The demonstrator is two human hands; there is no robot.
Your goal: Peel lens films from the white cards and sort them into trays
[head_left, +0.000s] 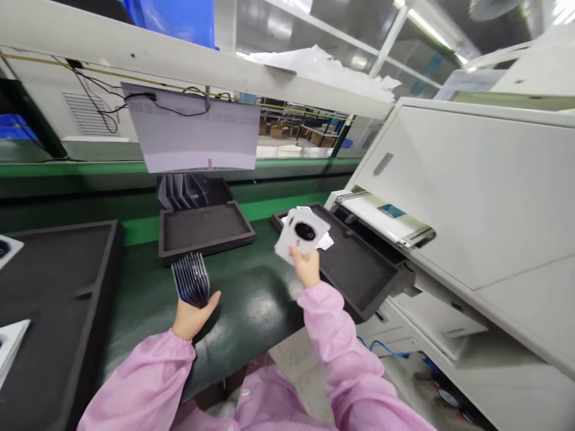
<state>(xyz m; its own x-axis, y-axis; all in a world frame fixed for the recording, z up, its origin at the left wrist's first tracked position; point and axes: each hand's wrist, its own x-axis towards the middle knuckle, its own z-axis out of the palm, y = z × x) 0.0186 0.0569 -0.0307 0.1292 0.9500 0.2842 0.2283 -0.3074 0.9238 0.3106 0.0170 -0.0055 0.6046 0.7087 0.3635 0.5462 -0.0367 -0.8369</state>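
My left hand [192, 318] is wrapped round the lower end of a fanned stack of thin dark glossy panels [191, 280], held upright over the green work table [238, 299]. Its thumb points out to the right. In my right hand [307, 267] is a white phone back cover [290, 242] with a large black round camera area; my fingers pinch its lower edge. It is held over the near left part of a black foam tray [359, 272]. More white covers [326, 241] show partly behind it in that tray.
A middle black tray [204, 230] has several dark upright panels [177, 193] at its back. At left, a larger black tray [49, 269] holds white covers [11, 344]. A white machine [485, 185] with a short conveyor [381, 218] stands at right. A monitor [193, 134] hangs behind.
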